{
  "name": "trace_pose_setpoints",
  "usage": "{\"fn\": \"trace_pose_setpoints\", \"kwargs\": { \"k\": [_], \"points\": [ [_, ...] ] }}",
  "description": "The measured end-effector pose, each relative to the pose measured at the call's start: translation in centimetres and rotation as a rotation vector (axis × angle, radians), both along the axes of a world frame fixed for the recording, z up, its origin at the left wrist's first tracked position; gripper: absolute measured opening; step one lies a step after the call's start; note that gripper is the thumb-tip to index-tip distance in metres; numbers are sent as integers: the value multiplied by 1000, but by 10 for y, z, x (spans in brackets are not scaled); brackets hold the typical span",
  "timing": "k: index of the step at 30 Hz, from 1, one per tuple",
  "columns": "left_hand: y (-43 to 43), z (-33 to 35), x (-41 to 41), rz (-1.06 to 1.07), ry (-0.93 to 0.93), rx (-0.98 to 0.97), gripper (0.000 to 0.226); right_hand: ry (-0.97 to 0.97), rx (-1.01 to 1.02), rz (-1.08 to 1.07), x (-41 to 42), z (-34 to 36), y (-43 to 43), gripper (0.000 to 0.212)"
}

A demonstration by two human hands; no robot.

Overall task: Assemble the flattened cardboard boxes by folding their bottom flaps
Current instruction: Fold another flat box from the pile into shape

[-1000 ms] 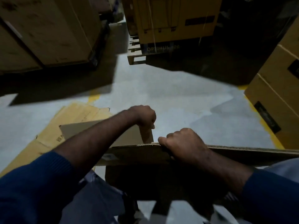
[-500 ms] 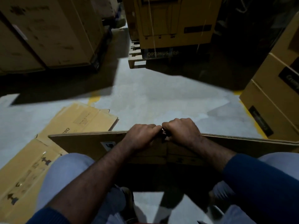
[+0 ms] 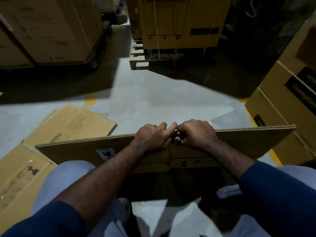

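Cardboard box (image 3: 77, 151), OPTIMUS 100 carton (image 3: 179, 31), Crompton carton (image 3: 282, 103)

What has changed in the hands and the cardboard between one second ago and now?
The left hand let go of the raised flap and moved right to the top edge of the cardboard box, gripping it beside the right hand. The flap no longer stands up. The right hand kept its grip on that edge; the flattened boxes on the floor stayed.

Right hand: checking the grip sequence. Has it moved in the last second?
Yes. The right hand moved forward, toward the wooden pallet, and now meets the left hand on the cardboard box edge.
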State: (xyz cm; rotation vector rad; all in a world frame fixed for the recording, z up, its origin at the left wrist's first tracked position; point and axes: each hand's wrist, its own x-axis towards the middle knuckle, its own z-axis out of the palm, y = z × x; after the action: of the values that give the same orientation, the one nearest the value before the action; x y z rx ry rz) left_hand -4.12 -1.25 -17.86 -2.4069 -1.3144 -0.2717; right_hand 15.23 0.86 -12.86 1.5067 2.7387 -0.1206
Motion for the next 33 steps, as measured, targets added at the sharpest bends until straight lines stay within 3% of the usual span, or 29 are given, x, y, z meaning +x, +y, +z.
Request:
{"fn": "trace_pose_setpoints", "kwargs": {
  "k": [4, 9, 13, 14, 18, 21, 24, 26, 28, 30, 33],
  "points": [
    [3, -2, -1, -27, -11, 32, 32, 14, 25, 39, 4, -3, 2, 29],
    [12, 11, -8, -26, -56, 140, 41, 91, 219, 92, -11, 5, -1, 18],
    [19, 39, -26, 22, -57, 198, 43, 245, 307, 21, -24, 22, -10, 59],
    [20, 48, -33, 38, -53, 217, 43, 337, 348, 33, -28, 28, -12, 60],
    [22, 89, -74, 131, -25, 282, 37, 671, 460, 202, -52, 45, -17, 43],
    [15, 112, -110, 237, 30, 306, 36, 766, 264, 293, -80, 42, -17, 29],
    [7, 122, -150, 329, 70, 349, 42, 626, -8, 255, -107, 25, -11, 26],
    [2, 125, -177, 372, 89, 366, 46, 499, -111, 250, -125, 15, -7, 30],
    [-8, 127, -206, 433, 133, 379, 46, 490, -169, 248, -149, 16, -7, 33],
    [-16, 126, -238, 483, 168, 381, 46, 442, -114, 283, -186, 22, -8, 40],
    [-31, 129, -294, 539, 206, 386, 45, 367, 187, 336, -258, 40, -7, 72]
  ]
}}
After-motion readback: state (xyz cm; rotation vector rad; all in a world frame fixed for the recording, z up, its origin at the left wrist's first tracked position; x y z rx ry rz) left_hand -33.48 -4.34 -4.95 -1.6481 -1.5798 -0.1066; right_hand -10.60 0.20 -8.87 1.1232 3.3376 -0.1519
